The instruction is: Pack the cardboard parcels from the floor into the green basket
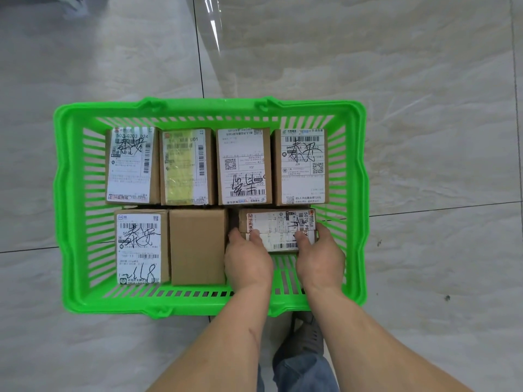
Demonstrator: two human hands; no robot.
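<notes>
Hands, left (247,261) and right (318,257), grip one parcel (278,230) inside green basket (68,193).

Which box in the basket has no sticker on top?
The plain brown box in the near row, second from the left. Every other parcel in the green basket shows a white label on top.

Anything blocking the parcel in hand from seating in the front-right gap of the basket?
Nothing visible. Both hands, left hand and right hand, hold the sideways parcel over bare basket floor, between the plain brown parcel and the right wall.
</notes>
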